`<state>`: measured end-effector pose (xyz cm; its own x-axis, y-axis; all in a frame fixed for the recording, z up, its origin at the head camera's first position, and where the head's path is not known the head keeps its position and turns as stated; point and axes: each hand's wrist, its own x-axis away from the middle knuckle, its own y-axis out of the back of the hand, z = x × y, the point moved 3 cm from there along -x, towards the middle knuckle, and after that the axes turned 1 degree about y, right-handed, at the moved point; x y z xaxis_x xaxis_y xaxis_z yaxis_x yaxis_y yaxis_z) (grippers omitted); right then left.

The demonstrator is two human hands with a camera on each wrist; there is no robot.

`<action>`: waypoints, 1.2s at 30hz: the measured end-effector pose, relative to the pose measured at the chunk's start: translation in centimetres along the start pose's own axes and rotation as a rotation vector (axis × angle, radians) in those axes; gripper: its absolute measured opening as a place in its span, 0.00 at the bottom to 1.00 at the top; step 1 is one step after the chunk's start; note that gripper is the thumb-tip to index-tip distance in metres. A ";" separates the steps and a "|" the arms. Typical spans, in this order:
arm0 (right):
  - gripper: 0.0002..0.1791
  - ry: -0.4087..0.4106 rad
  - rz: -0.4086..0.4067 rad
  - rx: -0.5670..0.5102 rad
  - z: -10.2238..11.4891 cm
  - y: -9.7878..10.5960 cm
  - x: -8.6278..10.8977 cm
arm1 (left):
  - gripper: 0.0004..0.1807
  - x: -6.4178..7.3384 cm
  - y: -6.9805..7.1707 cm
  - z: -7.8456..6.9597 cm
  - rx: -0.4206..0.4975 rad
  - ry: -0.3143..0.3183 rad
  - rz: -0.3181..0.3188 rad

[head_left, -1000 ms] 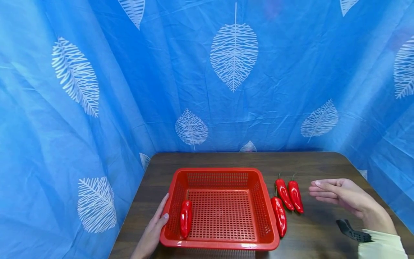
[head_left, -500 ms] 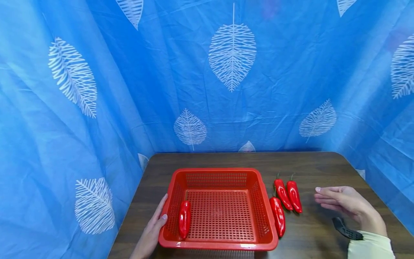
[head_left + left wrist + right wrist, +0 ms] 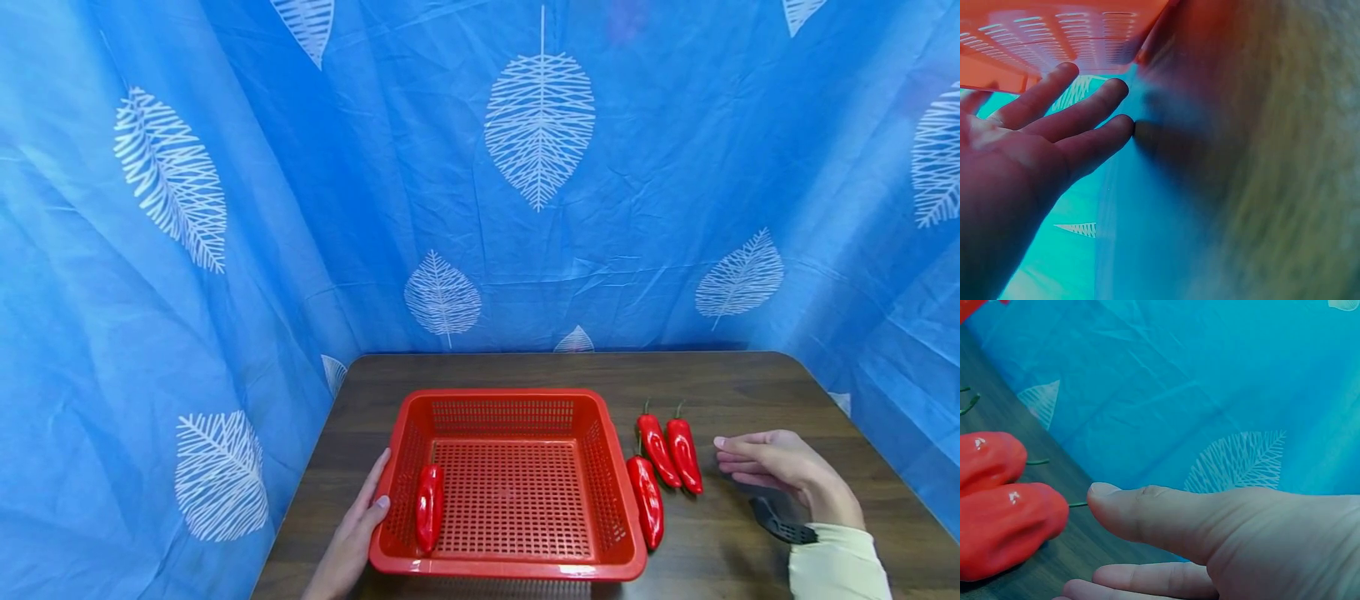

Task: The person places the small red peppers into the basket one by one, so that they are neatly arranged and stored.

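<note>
In the head view, my left hand (image 3: 354,533) rests at the left side of a red plastic basket (image 3: 510,569), its thumb at the rim. The left wrist view shows that hand's fingers (image 3: 1079,119) fairly straight and spread beside the basket wall (image 3: 1054,31). One glossy red chili pepper (image 3: 430,508) lies inside the basket at its left. Three more lie right of it: one pepper (image 3: 647,502) by the rim, another pepper (image 3: 658,452), and a third pepper (image 3: 685,456) farther right. My right hand (image 3: 787,471) hovers right of these, fingers extended, holding nothing.
A dark wood-grain table (image 3: 720,379) carries everything. Blue cloth (image 3: 637,250) with white leaf prints hangs behind it and along both sides. A black strap piece (image 3: 780,523) sticks out from the right wrist by the pale sleeve (image 3: 836,567).
My right hand has drawn back toward the table's front, then moved left, closer to the loose peppers. My left hand, the basket and the peppers stay in place.
</note>
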<state>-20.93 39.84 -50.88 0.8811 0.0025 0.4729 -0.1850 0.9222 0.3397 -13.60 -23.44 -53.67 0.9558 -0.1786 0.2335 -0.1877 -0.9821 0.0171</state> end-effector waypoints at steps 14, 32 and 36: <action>0.43 -0.016 -0.031 0.143 0.9 -1.0 -1.4 | 0.43 0.0 -0.3 0.0 0.002 0.004 -0.015; 0.35 0.044 -0.102 0.277 1.9 -2.6 -3.1 | 0.43 0.1 -0.2 0.0 0.002 0.008 -0.023; 0.33 0.021 -0.133 0.321 2.3 -3.0 -3.2 | 0.43 0.1 -0.2 0.0 0.000 0.005 -0.028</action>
<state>-24.17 36.15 -51.50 0.9148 -0.0981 0.3918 -0.1927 0.7463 0.6370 -13.46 -23.23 -53.69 0.9596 -0.1511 0.2374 -0.1613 -0.9866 0.0239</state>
